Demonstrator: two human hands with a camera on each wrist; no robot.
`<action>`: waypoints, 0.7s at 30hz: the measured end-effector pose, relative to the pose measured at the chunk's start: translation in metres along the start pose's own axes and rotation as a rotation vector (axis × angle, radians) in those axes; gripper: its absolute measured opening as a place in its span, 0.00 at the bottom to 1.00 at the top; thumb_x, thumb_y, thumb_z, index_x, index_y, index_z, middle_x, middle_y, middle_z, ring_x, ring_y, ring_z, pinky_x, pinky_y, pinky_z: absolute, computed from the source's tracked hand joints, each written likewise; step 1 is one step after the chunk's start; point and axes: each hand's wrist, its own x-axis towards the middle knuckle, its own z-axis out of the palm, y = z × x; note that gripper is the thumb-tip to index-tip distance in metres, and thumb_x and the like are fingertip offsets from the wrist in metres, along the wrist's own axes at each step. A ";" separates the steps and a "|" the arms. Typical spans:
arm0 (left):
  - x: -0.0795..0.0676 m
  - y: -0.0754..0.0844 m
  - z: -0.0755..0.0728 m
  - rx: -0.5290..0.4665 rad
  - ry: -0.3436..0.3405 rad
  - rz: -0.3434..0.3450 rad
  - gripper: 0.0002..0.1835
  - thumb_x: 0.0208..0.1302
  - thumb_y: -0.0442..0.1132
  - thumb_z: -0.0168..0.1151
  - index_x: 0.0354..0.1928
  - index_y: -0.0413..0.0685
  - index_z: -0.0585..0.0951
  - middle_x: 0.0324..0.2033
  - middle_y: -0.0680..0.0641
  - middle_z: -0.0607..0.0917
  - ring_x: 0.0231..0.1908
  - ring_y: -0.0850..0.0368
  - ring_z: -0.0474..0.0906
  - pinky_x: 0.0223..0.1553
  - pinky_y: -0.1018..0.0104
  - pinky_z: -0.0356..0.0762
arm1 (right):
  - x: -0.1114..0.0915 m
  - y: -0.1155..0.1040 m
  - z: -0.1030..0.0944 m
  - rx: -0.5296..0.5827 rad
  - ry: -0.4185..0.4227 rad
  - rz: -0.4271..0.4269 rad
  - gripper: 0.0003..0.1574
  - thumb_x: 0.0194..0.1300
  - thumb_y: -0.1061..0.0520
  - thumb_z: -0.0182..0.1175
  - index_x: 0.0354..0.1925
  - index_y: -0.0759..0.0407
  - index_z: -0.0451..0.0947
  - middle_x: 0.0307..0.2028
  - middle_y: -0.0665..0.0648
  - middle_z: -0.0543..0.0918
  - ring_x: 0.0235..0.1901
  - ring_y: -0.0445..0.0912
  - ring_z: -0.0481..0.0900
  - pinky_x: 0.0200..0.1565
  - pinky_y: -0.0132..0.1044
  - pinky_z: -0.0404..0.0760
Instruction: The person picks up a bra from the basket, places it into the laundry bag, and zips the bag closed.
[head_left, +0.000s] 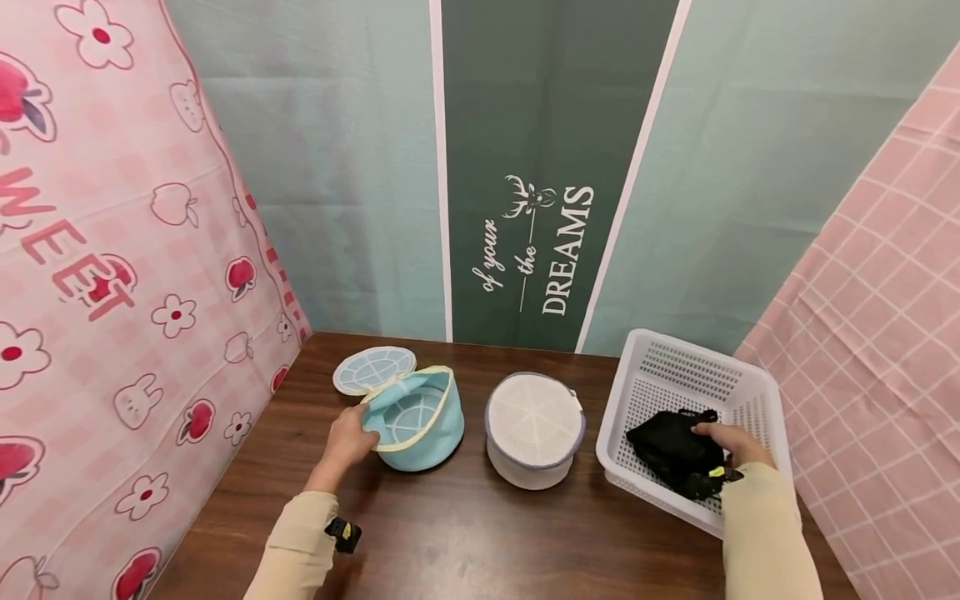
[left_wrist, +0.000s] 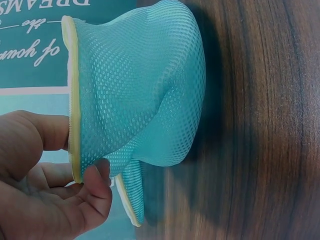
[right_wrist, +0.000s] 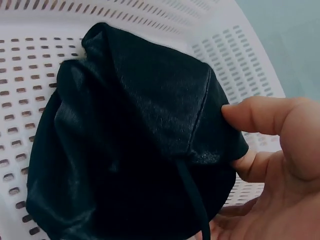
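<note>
My left hand pinches the yellow-edged rim of a round blue mesh laundry bag, whose top is unzipped and folded back. In the left wrist view, thumb and fingers grip that rim, and the mesh wall sags inward. The bag's round lid lies out behind it to the left. Over on the right, my right hand reaches into a white plastic basket. It pinches the edge of a black garment with a thin strap; the garment's lower part is cut off in the right wrist view.
Between the blue bag and the basket stands a white mesh laundry bag with a grey-blue edge, its lid on. All rest on a dark wooden table. Fabric curtains enclose the back and both sides.
</note>
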 end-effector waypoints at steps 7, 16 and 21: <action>0.001 0.000 -0.001 -0.002 0.008 0.005 0.31 0.47 0.28 0.57 0.57 0.22 0.68 0.51 0.25 0.71 0.48 0.35 0.70 0.46 0.47 0.68 | -0.001 0.002 -0.002 0.151 0.016 0.002 0.28 0.64 0.47 0.52 0.45 0.73 0.62 0.36 0.62 0.72 0.39 0.56 0.72 0.40 0.45 0.75; 0.002 -0.003 0.000 -0.072 0.108 0.036 0.28 0.50 0.28 0.56 0.57 0.24 0.69 0.51 0.25 0.71 0.52 0.33 0.68 0.50 0.44 0.65 | -0.005 0.001 0.004 0.407 0.095 -0.018 0.12 0.60 0.60 0.54 0.37 0.67 0.64 0.19 0.48 0.77 0.21 0.40 0.77 0.28 0.34 0.76; 0.002 -0.005 0.001 -0.082 0.104 0.035 0.28 0.51 0.28 0.56 0.57 0.24 0.68 0.52 0.25 0.71 0.52 0.32 0.67 0.50 0.44 0.65 | -0.004 0.001 0.003 0.366 0.063 -0.002 0.25 0.61 0.52 0.55 0.46 0.68 0.58 0.23 0.49 0.75 0.24 0.41 0.76 0.33 0.37 0.76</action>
